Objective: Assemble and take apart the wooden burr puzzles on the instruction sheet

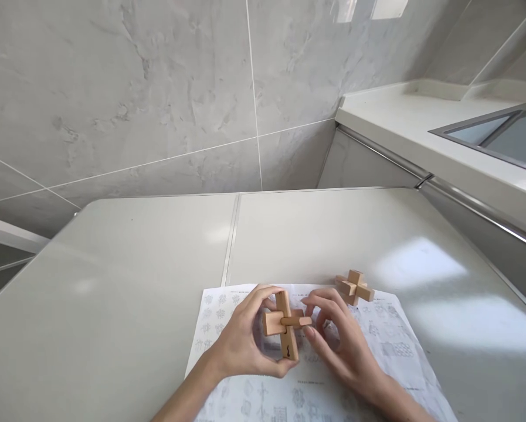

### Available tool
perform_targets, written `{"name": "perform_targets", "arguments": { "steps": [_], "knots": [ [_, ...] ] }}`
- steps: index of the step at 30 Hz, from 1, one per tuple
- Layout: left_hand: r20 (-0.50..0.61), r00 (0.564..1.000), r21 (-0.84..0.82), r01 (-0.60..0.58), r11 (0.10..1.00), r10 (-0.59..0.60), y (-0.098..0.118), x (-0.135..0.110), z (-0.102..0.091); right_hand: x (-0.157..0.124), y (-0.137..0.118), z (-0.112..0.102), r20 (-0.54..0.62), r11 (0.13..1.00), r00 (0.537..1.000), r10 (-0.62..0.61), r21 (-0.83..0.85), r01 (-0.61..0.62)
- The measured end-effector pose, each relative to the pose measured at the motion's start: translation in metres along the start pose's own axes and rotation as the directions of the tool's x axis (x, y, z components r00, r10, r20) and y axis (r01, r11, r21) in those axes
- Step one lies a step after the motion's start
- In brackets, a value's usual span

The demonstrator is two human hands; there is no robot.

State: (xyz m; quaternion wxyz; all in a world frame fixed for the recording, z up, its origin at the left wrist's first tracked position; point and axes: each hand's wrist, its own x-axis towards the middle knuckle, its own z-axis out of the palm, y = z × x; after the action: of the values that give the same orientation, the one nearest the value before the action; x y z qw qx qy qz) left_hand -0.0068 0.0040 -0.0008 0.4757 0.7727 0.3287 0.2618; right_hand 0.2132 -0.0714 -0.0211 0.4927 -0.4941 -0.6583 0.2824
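My left hand (244, 334) is closed on a wooden interlocking puzzle (274, 323), gripping one upright bar by its top and bottom ends between thumb and fingers. Other light-wood pieces cross that bar, one pointing right, and a dark mark shows on the bar's lower part. Just right of the puzzle is my right hand (344, 343), fingers curled but apart, with thumb and index finger by the end of the right-pointing piece. Whether they touch it I cannot tell. A second assembled wooden cross puzzle (355, 288) rests beyond my right hand, by the sheet's far edge.
Beneath my hands lies a creased paper sheet (258, 390) printed with puzzle diagrams. It lies on a pale folding table (148, 281) with a seam across it. A white counter (390, 114) with an inset metal-framed panel stands at the right, and a grey tiled surface (166, 88) lies beyond.
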Motion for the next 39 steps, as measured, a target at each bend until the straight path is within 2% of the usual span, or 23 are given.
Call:
{"name": "perform_targets", "arguments": {
  "steps": [2, 5, 10, 15, 19, 28, 34, 39],
  "knots": [
    [0.017, 1.000, 0.006, 0.023, 1.000, -0.023, -0.0013, -0.0015, 0.0012, 0.0019, 0.0003, -0.0005, -0.054, 0.997, 0.997, -0.060, -0.052, 0.057],
    [0.041, 0.998, 0.007, 0.050, 0.999, -0.050, -0.0020, -0.0025, 0.0015, 0.0044, 0.0013, -0.0012, -0.050, 0.993, 0.994, -0.100, -0.074, 0.096],
    [0.055, 0.997, 0.009, 0.059, 0.998, -0.059, -0.0003, -0.0007, 0.0004, 0.0043, 0.0033, -0.0008, -0.039, 0.993, 0.997, -0.068, -0.100, 0.064],
    [0.033, 0.999, 0.084, 0.013, 0.996, -0.016, 0.0002, 0.0019, 0.0013, -0.0005, 0.0034, 0.0012, -0.055, 0.985, 0.998, -0.040, -0.169, 0.030],
    [0.004, 0.999, 0.134, -0.033, 0.990, 0.033, 0.0009, 0.0027, 0.0011, 0.0009, 0.0006, 0.0003, -0.045, 0.991, 0.998, -0.038, -0.128, 0.032],
    [0.007, 0.996, 0.181, -0.092, 0.979, 0.092, 0.0008, 0.0007, -0.0041, 0.0034, 0.0010, -0.0080, 0.081, 1.000, 0.997, 0.019, 0.015, -0.020],
    [-0.002, 0.994, 0.209, -0.103, 0.972, 0.106, -0.0005, 0.0001, -0.0038, 0.0032, 0.0013, -0.0068, 0.061, 1.000, 0.998, 0.000, 0.011, 0.000],
    [0.005, 0.993, 0.257, -0.114, 0.960, 0.116, 0.0001, 0.0003, -0.0026, 0.0037, -0.0013, -0.0025, 0.023, 0.997, 0.999, -0.029, -0.073, 0.030]
  ]
}}
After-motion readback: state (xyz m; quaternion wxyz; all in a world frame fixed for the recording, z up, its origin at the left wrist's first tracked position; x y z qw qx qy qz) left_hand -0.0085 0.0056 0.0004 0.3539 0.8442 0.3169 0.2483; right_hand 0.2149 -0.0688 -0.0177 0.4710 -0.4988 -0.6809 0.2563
